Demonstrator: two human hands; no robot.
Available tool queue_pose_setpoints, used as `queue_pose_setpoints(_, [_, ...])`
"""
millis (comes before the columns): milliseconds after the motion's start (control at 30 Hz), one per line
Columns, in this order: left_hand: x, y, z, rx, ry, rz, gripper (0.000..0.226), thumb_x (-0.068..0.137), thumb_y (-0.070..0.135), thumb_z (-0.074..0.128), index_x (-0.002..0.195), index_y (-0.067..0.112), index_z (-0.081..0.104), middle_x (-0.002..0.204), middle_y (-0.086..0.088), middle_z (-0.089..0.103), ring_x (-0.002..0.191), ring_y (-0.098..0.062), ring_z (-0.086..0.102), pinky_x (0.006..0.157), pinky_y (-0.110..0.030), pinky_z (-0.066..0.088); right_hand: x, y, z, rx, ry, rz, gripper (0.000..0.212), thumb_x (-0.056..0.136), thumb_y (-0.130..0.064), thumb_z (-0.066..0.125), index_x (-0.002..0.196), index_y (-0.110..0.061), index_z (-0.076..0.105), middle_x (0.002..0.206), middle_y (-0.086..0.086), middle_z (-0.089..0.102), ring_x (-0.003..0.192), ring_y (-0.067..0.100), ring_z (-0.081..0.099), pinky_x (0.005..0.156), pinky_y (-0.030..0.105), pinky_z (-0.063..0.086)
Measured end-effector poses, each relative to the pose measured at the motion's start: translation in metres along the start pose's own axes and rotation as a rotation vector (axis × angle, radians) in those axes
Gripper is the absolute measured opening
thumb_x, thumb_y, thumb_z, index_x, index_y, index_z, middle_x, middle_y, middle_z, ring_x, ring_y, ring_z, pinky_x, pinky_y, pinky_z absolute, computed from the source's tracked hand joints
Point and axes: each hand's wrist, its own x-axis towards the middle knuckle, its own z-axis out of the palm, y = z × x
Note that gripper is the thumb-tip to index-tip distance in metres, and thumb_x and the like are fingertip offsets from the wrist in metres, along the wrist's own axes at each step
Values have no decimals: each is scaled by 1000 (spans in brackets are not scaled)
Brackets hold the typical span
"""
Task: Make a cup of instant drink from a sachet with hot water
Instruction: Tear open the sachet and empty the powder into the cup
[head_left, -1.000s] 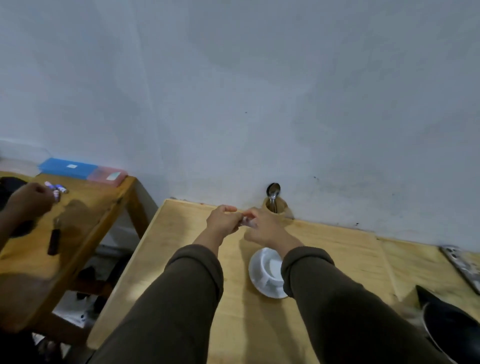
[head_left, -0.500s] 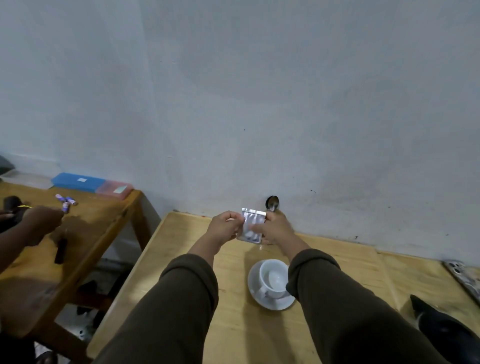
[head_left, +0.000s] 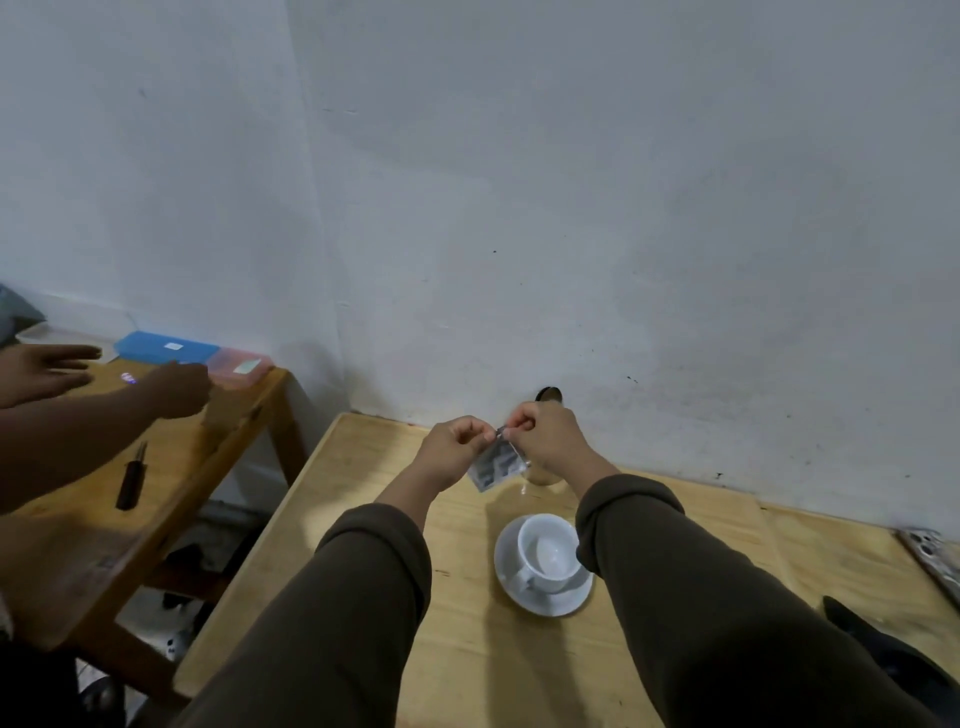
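Observation:
A small silver sachet (head_left: 493, 465) hangs between my two hands above the wooden table (head_left: 363, 519). My left hand (head_left: 452, 449) pinches its top left corner. The top right corner is pinched by my right hand (head_left: 545, 436), which sits slightly higher. The sachet tilts down to the left. Below, nearer to me, a white cup (head_left: 548, 553) stands empty on a white saucer (head_left: 519, 597), partly covered by my right sleeve. A spoon (head_left: 548, 395) stands upright in a glass holder (head_left: 543, 475) by the wall, mostly hidden behind my right hand.
A dark kettle (head_left: 893, 654) shows at the right edge, and a phone (head_left: 930, 558) lies at the far right. On a second wooden table (head_left: 156, 493) to the left, another person's hands (head_left: 171, 389) move near blue and pink boxes (head_left: 166, 348) and a dark tool (head_left: 130, 475).
The sachet was held flat and upright between my hands; now my right hand has pulled up at the top corner and the sachet tilts. The other person's hands have reached further onto the left table.

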Motion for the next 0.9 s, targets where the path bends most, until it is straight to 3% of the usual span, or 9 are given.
queue_pose_setpoints(167, [2, -3, 3, -29, 33, -1, 23, 92, 14, 57, 72, 24, 61, 77, 6, 62, 81, -15, 57, 70, -22, 46, 5, -4, -2, -17, -45, -62, 4, 80, -14, 66, 80, -16, 69, 64, -11, 56, 61, 1, 50, 62, 22, 45])
queue_pose_setpoints(367, [3, 3, 5, -35, 44, 42, 12, 93, 18, 55, 84, 16, 63, 87, 1, 63, 79, -7, 54, 69, -18, 43, 6, -7, -3, -83, 37, -133, 9, 81, -14, 65, 74, -19, 66, 80, -5, 57, 77, 12, 53, 75, 30, 48])
queue_pose_setpoints(467, [4, 6, 10, -75, 40, -6, 15, 95, 19, 52, 84, 17, 63, 84, 1, 62, 79, -10, 54, 69, -21, 44, 7, -6, -8, -69, 22, -154, 7, 82, -8, 64, 77, -13, 67, 82, -3, 56, 74, 11, 49, 65, 19, 40])
queue_pose_setpoints(600, [3, 6, 10, -139, 10, -85, 22, 97, 17, 48, 79, 19, 62, 83, -2, 61, 78, -14, 54, 70, -24, 43, 3, -11, -4, -48, 9, -176, 11, 84, 0, 58, 78, -6, 65, 85, 2, 53, 80, 17, 49, 67, 23, 38])
queue_pose_setpoints(800, [5, 8, 9, -163, -19, -198, 35, 95, 6, 42, 65, 20, 52, 74, -1, 57, 70, -14, 52, 62, -23, 39, -5, -13, -2, -128, 3, -271, 13, 87, -2, 54, 90, -3, 66, 98, 11, 60, 80, 15, 47, 53, 10, 25])
queue_pose_setpoints(900, [5, 10, 12, -165, -12, -237, 38, 94, 6, 40, 61, 21, 50, 69, 0, 54, 64, -12, 48, 58, -23, 36, -7, -13, -3, -137, -5, -276, 13, 87, -5, 57, 93, -5, 68, 92, 6, 53, 83, 14, 46, 57, 16, 29])
